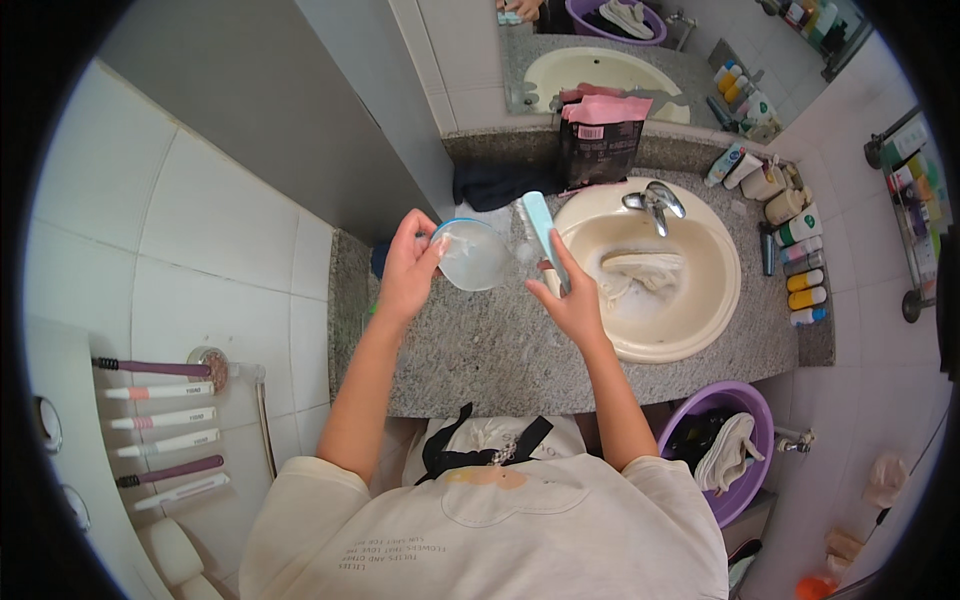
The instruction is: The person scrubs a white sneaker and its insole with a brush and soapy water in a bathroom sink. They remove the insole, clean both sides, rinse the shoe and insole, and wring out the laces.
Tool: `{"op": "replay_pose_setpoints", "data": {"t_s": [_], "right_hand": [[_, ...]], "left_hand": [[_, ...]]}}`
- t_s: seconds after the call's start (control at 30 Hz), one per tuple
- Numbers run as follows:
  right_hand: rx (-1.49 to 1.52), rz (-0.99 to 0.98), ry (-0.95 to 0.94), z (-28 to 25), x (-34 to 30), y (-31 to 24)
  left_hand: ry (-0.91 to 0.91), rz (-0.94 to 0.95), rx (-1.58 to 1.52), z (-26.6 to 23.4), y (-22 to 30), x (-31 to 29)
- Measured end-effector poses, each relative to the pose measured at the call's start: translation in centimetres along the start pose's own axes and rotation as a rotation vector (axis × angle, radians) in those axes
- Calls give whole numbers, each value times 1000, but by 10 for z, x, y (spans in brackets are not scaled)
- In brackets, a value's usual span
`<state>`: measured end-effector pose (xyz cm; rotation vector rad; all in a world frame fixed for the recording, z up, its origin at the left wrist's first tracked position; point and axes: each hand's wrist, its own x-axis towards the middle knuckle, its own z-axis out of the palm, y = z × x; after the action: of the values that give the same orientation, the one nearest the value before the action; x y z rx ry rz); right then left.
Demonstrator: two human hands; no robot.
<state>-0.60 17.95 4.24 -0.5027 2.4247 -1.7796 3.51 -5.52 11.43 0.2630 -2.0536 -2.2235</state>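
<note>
My left hand (406,272) grips the edge of a translucent round tub (475,268) with a blue rim, held tilted above the counter. White suds or residue show inside it near my thumb. In my right hand (575,302) is a light blue scrub brush (539,215), its pale bristles facing the tub. A small gap, with a whitish blob in it, separates brush and tub. Just right of that hand, a wet cream-white shoe (642,268) lies in the cream sink (732,285) among suds. How my fingers sit under the tub is hidden.
A chrome faucet (656,204) rises behind the basin. A black and pink pouch (600,145) and dark cloth (500,186) lie at the back of the granite counter (450,350). Bottles (798,228) line the right side. Below right, a purple tub (765,420) holds another white shoe (726,452).
</note>
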Motion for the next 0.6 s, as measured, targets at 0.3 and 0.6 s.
{"op": "replay_pose_setpoints", "data": {"t_s": [0.3, 0.6], "right_hand": [[-10, 213, -173, 49, -28, 124], [-188, -185, 82, -5, -44, 27]], "left_hand": [[-16, 27, 27, 19, 57, 1], [-28, -77, -76, 51, 32, 4]]}}
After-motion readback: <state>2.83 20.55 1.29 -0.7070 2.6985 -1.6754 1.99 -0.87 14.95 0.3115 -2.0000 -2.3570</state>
